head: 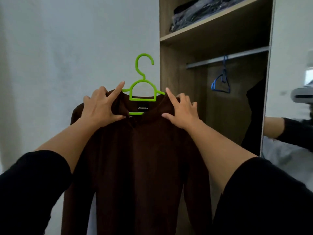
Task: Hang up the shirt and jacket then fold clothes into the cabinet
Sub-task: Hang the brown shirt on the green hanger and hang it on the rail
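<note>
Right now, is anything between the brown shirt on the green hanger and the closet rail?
Nothing visible. The rail carries only a blue hanger, with bare rail left of it. Both hands hold the brown shirt on its green hanger.

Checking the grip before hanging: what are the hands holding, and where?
Both hold the brown shirt on the green hanger: left hand and right hand pinch its shoulders beside the collar.

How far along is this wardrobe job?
Done: the brown shirt sits on the green hanger. In hand: left hand and right hand grip its shoulders. Left: hooking it on the rail beside the blue hanger; the jacket and folding are not visible.
</note>
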`<state>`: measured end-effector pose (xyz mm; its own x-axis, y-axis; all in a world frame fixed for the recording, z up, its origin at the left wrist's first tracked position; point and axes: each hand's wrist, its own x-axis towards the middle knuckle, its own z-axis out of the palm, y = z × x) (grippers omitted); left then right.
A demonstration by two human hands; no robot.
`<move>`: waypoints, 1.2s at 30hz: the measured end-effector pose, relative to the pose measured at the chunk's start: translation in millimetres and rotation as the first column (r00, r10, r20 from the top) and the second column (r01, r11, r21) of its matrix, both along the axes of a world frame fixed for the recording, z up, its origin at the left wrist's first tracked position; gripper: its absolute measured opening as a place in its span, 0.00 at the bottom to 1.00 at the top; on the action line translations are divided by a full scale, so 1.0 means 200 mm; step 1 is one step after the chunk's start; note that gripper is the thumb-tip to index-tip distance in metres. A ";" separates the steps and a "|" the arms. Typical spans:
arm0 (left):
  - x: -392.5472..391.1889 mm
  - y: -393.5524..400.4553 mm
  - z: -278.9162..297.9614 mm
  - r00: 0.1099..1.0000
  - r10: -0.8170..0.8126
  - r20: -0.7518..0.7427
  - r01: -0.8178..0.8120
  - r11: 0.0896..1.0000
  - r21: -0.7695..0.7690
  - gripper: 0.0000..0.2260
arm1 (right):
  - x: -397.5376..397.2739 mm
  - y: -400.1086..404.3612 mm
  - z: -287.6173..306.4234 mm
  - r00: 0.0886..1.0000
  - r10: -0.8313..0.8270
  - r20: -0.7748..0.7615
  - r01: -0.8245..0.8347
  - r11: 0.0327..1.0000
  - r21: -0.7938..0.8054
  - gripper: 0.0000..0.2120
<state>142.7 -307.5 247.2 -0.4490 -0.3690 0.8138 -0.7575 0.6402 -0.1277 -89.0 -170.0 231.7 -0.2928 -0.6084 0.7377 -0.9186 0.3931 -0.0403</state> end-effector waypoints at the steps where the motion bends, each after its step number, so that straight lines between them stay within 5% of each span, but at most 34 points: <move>1: -0.05 -0.05 0.02 1.000 0.002 0.005 -0.002 1.000 0.000 0.48 | -0.03 -0.02 0.02 1.000 -0.024 0.012 0.024 1.000 -0.004 0.40; 8: -0.42 -0.27 0.17 0.998 -0.012 0.063 0.019 0.993 -0.116 0.47 | -0.17 -0.08 0.19 0.970 -0.244 0.018 0.245 0.961 -0.128 0.31; 13: -0.71 -0.29 0.25 0.990 -0.136 0.038 0.137 0.990 -0.029 0.45 | -0.29 -0.05 0.28 0.919 -0.382 0.095 0.393 0.901 -0.182 0.29; 17: -0.96 -0.29 0.33 0.961 -0.260 -0.090 0.266 0.962 0.063 0.31 | -0.43 -0.04 0.37 0.878 -0.453 0.152 0.477 0.854 -0.210 0.29; 20: -1.16 -0.31 0.39 0.919 -0.348 -0.184 0.379 0.908 0.176 0.22 | -0.56 -0.03 0.43 0.863 -0.455 0.220 0.500 0.834 -0.235 0.28; 25: -1.49 -0.35 0.44 0.840 -0.424 -0.338 0.525 0.792 0.311 0.21 | -0.78 -0.04 0.52 0.830 -0.428 0.357 0.506 0.847 -0.163 0.27; 36: -1.93 -0.30 0.56 0.788 -0.453 -0.418 0.592 0.744 0.309 0.19 | -1.15 -0.10 0.57 0.814 -0.348 0.465 0.412 0.910 -0.040 0.24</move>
<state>-243.2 -368.4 359.3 -0.4331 -0.4709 0.7686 -0.2393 0.8821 0.4057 -319.7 -190.2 345.3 -0.7909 -0.2861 0.5409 -0.5692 0.6685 -0.4786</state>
